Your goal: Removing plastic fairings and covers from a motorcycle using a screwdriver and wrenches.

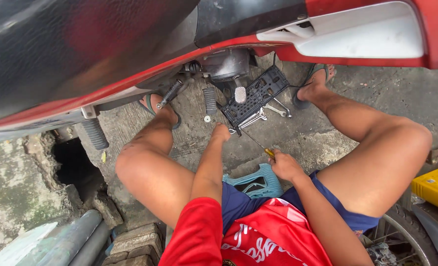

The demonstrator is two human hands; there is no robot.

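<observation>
Work looks mid-way — the left hand (pixel 222 132) grips the black perforated plastic panel (pixel 255 96) at twelve o'clock, the right hand (pixel 284 165) pinches a thin yellow-handled screwdriver (pixel 256 143) — loose metal wrenches (pixel 270 112) alongside.

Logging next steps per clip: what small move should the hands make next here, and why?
Probably press the long thin yellow-handled screwdriver home and turn it. The right hand grips its handle, its tip points at the black perforated plastic plate on the ground, and the left hand rests at that plate's near edge.

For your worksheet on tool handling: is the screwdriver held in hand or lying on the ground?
Held: right hand grips the screwdriver handle, shaft off the concrete.
</observation>
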